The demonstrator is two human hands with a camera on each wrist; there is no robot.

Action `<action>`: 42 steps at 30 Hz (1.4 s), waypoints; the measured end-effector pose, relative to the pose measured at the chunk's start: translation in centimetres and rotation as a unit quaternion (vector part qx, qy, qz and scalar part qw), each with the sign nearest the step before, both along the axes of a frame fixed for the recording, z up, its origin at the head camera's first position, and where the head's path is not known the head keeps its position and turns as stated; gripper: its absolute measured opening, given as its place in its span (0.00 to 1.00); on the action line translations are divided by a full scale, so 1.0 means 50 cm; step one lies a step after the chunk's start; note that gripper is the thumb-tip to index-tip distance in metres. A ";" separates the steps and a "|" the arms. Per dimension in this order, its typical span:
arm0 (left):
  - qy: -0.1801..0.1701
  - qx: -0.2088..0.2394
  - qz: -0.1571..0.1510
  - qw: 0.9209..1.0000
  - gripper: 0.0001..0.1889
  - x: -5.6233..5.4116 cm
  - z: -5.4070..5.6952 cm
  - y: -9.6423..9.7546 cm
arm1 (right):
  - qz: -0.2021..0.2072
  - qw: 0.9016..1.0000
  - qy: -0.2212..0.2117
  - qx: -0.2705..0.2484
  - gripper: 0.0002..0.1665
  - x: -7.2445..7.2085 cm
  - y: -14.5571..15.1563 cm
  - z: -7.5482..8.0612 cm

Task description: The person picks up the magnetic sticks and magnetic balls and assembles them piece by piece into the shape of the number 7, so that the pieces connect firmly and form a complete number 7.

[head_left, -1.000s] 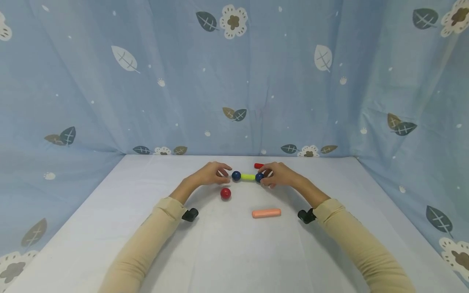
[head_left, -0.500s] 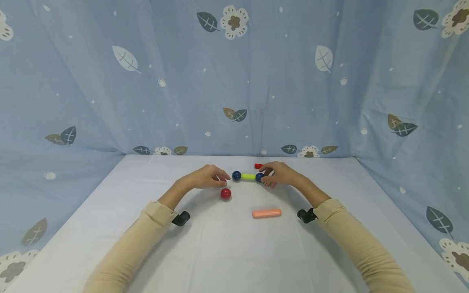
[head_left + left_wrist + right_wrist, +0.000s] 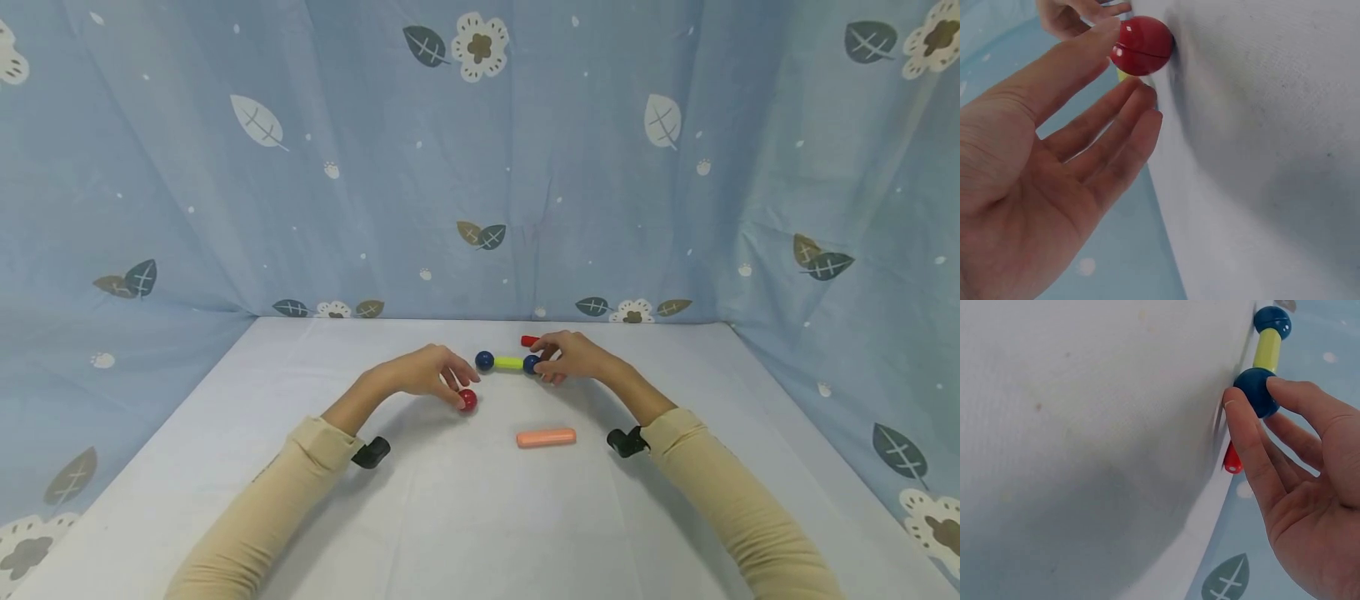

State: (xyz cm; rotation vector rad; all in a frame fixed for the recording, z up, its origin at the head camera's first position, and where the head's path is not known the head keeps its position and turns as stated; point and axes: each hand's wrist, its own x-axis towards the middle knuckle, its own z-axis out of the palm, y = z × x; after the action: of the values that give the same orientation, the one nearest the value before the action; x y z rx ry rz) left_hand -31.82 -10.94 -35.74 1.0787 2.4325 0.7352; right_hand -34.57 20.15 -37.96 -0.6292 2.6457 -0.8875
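My left hand touches a red ball with its thumb. In the left wrist view the thumb tip lies against the ball, and the other fingers stretch out apart from it. A short yellow-green rod joins two dark blue balls in a dumbbell shape on the table. My right hand pinches the right-hand blue ball between thumb and index finger. The other blue ball sits at the rod's left end.
An orange rod lies on the white tabletop, nearer than the hands. Behind my right hand a red rod is partly hidden. A blue patterned curtain hangs along the table's back edge.
My left hand has come away from the left blue ball, towards me, and its thumb now touches the red ball, which has shifted slightly right. The right hand has stayed in place.
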 end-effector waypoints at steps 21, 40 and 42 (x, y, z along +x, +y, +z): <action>0.006 -0.007 -0.005 1.000 0.18 0.003 -0.022 0.016 | -0.019 0.999 -0.023 -0.010 0.26 -0.001 -0.002 -0.002; 0.011 -0.009 0.007 1.000 0.18 -0.003 -0.034 0.021 | -0.008 1.000 -0.009 0.006 0.26 0.007 0.007 0.010; 0.011 -0.008 0.006 1.000 0.18 -0.003 -0.034 0.020 | -0.009 1.000 -0.007 0.005 0.25 0.004 0.008 0.009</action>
State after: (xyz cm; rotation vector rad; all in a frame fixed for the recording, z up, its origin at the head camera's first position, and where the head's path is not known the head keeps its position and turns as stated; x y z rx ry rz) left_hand -31.99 -9.93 -37.43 1.0720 2.4617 0.7104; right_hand -34.40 20.57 -37.49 -0.5954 2.6464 -0.8808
